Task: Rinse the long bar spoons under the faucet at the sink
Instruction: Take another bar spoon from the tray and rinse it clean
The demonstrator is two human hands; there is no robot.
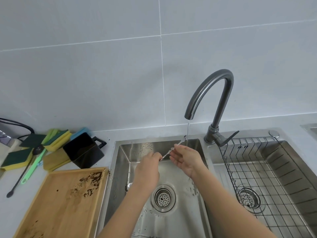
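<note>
Fingers (158, 156) of my left hand (148, 167) are curled tight round the lower end of a long, twisted-stem steel bar spoon (171, 150), near the middle of the frame. Over on the other side, my right hand (186, 159) lies loosely spread with the palm up, and its fingertips (176, 146) pinch the stem further along. Between the two grips the spoon slants up and to the right, its dark-flecked tip just touching the thin stream of water (188, 133) that falls from the curved grey gooseneck faucet (211, 93).

To rinse well, I judge I should push the tip fully into the stream, roll the stem between my fingertips so every twist gets washed, and slide my right fingers along it to rub the specks loose.

Below my hands is the left basin of the stainless steel sink (120, 169); what looks like a second spoon (127, 184) lies against its left wall, partly hidden by my arm. At lower left a pale wooden tray (56, 203) smeared with brown grounds rests on the surface.
</note>
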